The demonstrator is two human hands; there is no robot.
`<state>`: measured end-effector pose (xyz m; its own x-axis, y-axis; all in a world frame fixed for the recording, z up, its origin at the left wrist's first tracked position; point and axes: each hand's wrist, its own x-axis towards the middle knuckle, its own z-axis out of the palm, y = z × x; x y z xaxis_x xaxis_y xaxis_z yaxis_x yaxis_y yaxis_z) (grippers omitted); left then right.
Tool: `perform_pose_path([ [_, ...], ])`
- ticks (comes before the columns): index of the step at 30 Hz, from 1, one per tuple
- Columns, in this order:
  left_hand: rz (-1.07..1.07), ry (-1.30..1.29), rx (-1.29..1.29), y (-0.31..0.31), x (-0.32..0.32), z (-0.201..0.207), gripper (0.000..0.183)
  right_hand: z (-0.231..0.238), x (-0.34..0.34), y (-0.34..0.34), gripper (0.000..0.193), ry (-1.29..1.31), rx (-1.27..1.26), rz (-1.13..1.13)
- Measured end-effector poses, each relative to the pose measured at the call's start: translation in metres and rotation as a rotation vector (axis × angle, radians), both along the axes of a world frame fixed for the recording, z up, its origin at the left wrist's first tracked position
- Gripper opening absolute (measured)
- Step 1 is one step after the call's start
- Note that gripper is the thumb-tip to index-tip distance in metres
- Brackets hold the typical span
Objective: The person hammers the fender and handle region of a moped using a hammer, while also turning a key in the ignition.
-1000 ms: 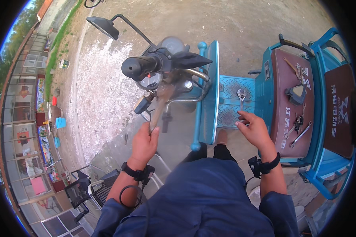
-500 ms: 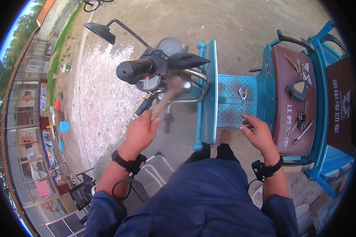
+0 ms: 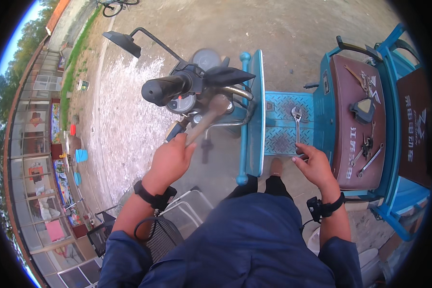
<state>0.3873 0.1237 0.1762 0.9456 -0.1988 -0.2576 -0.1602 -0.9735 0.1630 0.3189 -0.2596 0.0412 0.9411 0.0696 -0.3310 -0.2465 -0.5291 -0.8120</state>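
Note:
My left hand [image 3: 170, 159] is closed around the pale handle of what looks like a wooden-handled brush [image 3: 211, 114]. Its wider brown end rests against or just over the metal handlebar [image 3: 225, 123] of a blue electric tricycle, below the round gauge [image 3: 181, 102]; whether it touches is unclear. In my right hand [image 3: 314, 163] is an adjustable wrench [image 3: 297, 122], pinched near its handle end. The wrench's jaw points away from me above the blue tread-plate footboard [image 3: 278, 144]. Black grips, a mirror [image 3: 122, 43] and the blue front panel [image 3: 256, 110] lie around the brush.
On the brown seat [image 3: 343, 144] at the right lie a tape measure [image 3: 363, 110], pliers [image 3: 367, 144], a combination wrench [image 3: 371, 159] and another tool. A chair [image 3: 165, 240] stands by my left forearm. Blue buckets [image 3: 81, 155] and a glazed building are far left.
The brush's wide end has shifted slightly right along the handlebar and looks sharper. My right hand and the wrench have moved slightly to the right and down.

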Motion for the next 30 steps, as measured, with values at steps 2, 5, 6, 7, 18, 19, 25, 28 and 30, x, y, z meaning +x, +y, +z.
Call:
perform_pose_path([
  [2,-0.004,-0.032,-0.027,-0.006,-0.002,0.008,0.034,0.0,-0.002,-0.002,0.048,0.029,-0.018,0.009],
  [5,-0.032,-0.089,-0.079,-0.011,-0.003,0.019,0.035,-0.002,-0.004,-0.004,0.048,0.028,-0.025,0.018],
  [6,-0.021,-0.084,-0.064,-0.008,-0.003,0.015,0.035,-0.002,-0.003,-0.005,0.048,0.027,-0.024,0.017],
  [7,-0.008,-0.078,-0.046,-0.003,-0.005,0.01,0.034,-0.003,-0.003,-0.004,0.048,0.016,-0.033,0.026],
  [18,-0.023,-0.062,-0.067,-0.009,0.0,0.012,0.032,-0.004,-0.011,-0.006,0.048,0.058,-0.028,0.014],
  [19,-0.026,-0.09,-0.084,-0.009,-0.002,0.016,0.032,-0.005,-0.012,-0.006,0.048,0.05,-0.028,0.014],
  [25,0.0,0.039,0.07,0.017,0.011,-0.006,0.029,-0.003,-0.009,0.0,0.049,0.018,-0.012,0.034],
  [28,0.011,0.049,0.02,0.01,0.01,0.004,0.029,-0.002,-0.006,-0.001,0.05,0.018,-0.015,0.035],
  [30,0.028,0.063,-0.01,-0.001,0.005,0.015,0.029,-0.005,-0.012,-0.001,0.05,0.034,-0.039,0.042],
])
